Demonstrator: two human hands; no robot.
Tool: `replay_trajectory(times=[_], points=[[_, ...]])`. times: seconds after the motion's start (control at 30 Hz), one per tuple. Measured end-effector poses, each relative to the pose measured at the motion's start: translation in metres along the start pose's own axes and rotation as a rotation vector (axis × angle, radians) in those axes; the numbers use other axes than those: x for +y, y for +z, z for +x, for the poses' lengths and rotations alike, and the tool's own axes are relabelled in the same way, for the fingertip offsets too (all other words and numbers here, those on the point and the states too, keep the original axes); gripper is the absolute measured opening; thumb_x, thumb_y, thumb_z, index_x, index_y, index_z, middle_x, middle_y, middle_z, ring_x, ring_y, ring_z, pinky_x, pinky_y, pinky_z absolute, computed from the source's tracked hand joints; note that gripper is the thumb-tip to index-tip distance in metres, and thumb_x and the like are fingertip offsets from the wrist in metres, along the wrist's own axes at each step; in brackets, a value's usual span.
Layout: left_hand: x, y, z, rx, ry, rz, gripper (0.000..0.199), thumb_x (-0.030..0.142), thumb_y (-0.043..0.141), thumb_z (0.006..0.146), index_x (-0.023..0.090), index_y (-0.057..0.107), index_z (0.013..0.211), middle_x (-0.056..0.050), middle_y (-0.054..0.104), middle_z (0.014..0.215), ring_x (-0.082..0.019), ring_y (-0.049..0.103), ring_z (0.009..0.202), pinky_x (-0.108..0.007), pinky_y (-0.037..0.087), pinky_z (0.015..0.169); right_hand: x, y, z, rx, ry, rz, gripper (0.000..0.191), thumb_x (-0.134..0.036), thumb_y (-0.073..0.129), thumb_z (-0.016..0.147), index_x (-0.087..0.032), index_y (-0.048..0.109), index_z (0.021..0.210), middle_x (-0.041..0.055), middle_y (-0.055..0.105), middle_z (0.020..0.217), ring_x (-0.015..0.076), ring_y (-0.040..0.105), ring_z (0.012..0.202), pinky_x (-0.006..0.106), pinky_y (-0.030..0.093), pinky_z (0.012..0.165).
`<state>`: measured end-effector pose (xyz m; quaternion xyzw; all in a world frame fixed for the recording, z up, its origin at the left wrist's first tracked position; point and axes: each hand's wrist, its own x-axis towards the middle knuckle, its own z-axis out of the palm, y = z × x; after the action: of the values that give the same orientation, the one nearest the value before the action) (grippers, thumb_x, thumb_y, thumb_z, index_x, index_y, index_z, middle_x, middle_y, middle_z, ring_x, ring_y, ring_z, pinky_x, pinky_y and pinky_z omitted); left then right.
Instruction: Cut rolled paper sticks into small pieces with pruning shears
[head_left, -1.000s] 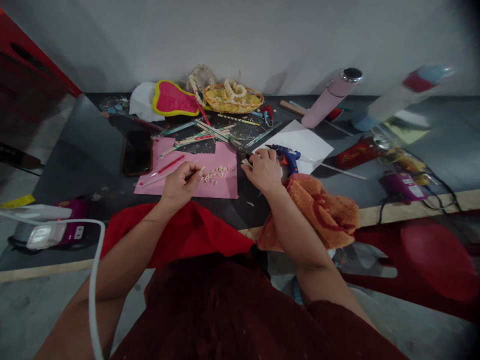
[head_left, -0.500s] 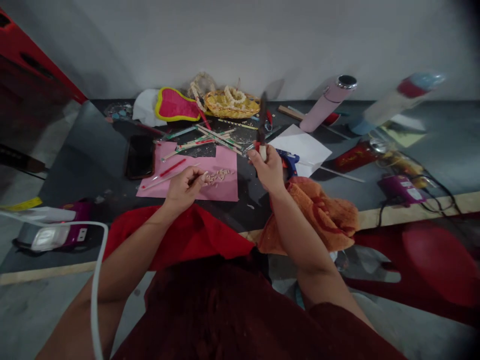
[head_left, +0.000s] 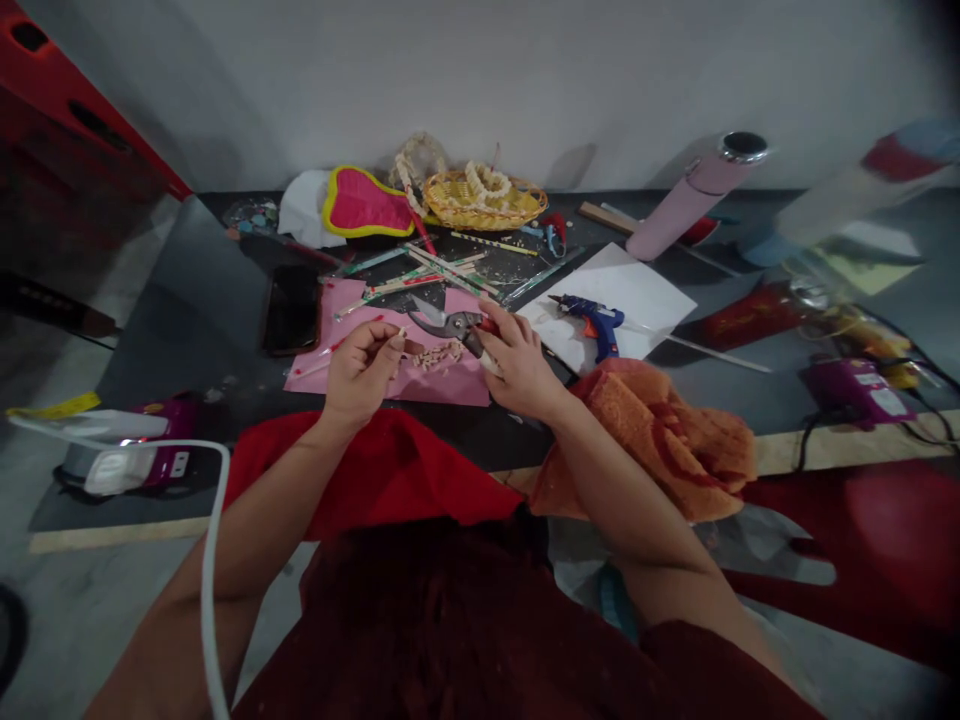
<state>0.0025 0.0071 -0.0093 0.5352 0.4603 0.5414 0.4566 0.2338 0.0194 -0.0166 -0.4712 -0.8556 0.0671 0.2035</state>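
Observation:
My right hand (head_left: 521, 365) is wrapped round the handles of pruning shears (head_left: 450, 325), whose parted blades point left towards my other hand. Between the thumb and fingers of my left hand (head_left: 364, 370) is pinched a small pale piece (head_left: 401, 335), too small to make out fully. Below the blades, a little heap of short cut bits (head_left: 439, 355) lies on a pink sheet (head_left: 390, 388). Several thin striped sticks (head_left: 442, 265) lie crossed just behind the sheet.
A phone (head_left: 291, 310) lies left of the pink sheet. At right are a blue glue gun (head_left: 592, 315) on white paper (head_left: 649, 290), an orange towel (head_left: 660, 430) and a pink flask (head_left: 697, 195). A yellow basket (head_left: 457, 213) stands at the back.
The shears have swung down from upright to point left, close to my left hand. My left hand still pinches the small piece. The whole view has shifted slightly.

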Motion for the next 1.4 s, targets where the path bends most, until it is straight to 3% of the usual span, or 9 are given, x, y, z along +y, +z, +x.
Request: replay_trajectory(times=[0.13,0.27,0.47,0.63,0.9,1.1,1.4], points=[[-0.002,-0.002,0.001,0.048,0.023,-0.006,0.024,0.041,0.065,0.080,0.019,0.058,0.087,0.000,0.062,0.065,-0.007,0.046,0.047,-0.021,0.038,0.045,-0.007,0.004,-0.002,-0.078,-0.040,-0.053,0.048,-0.019,0.050,0.079,-0.023,0.048,0.127,0.0100,0.022,0.154,0.0340,0.027,0.131,0.056,0.034,0.098],[-0.003,-0.002,0.000,0.012,0.018,0.030,0.024,0.043,0.066,0.080,0.021,0.059,0.088,0.003,0.055,0.058,-0.008,0.047,0.047,-0.022,0.039,0.045,-0.010,0.007,-0.002,-0.112,-0.047,-0.062,0.053,-0.014,0.050,0.076,-0.022,0.047,0.128,0.0107,0.024,0.153,0.0336,0.029,0.130,0.053,0.036,0.096],[-0.002,-0.001,-0.002,-0.067,0.032,0.057,0.025,0.042,0.065,0.081,0.019,0.057,0.088,-0.002,0.069,0.079,-0.012,0.063,0.065,-0.023,0.048,0.056,-0.013,0.008,-0.002,-0.118,-0.040,-0.033,0.052,-0.014,0.048,0.077,-0.022,0.046,0.128,0.0105,0.026,0.153,0.0331,0.031,0.129,0.052,0.037,0.094],[0.002,0.001,-0.004,-0.079,0.025,0.122,0.026,0.043,0.064,0.081,0.018,0.056,0.086,-0.006,0.072,0.086,-0.016,0.068,0.076,-0.026,0.051,0.061,-0.013,0.007,-0.002,-0.128,-0.044,-0.018,0.048,-0.018,0.048,0.081,-0.023,0.047,0.129,0.0101,0.029,0.151,0.0335,0.033,0.127,0.053,0.038,0.093],[0.004,0.001,-0.003,-0.087,0.025,0.108,0.026,0.043,0.064,0.081,0.018,0.056,0.084,-0.006,0.073,0.085,-0.015,0.066,0.070,-0.026,0.051,0.059,-0.015,0.010,-0.001,-0.093,-0.022,0.041,0.041,-0.020,0.050,0.080,-0.021,0.051,0.121,0.0093,0.041,0.144,0.0310,0.042,0.120,0.049,0.042,0.091],[0.006,0.001,-0.005,-0.059,0.020,0.118,0.027,0.045,0.065,0.080,0.019,0.056,0.082,-0.005,0.073,0.082,-0.014,0.066,0.066,-0.026,0.051,0.058,-0.016,0.014,0.001,-0.032,0.059,0.099,0.069,-0.036,0.054,0.083,-0.015,0.027,0.143,0.0157,0.046,0.139,0.0328,0.047,0.118,0.050,0.041,0.095],[0.007,0.004,-0.006,-0.077,0.056,0.050,0.025,0.040,0.065,0.081,0.017,0.056,0.084,-0.005,0.072,0.077,-0.010,0.060,0.055,-0.022,0.047,0.052,-0.023,0.012,0.002,-0.053,0.107,0.031,0.059,-0.037,0.049,0.087,-0.018,0.034,0.141,0.0129,0.054,0.129,0.0312,0.050,0.111,0.046,0.042,0.093]])
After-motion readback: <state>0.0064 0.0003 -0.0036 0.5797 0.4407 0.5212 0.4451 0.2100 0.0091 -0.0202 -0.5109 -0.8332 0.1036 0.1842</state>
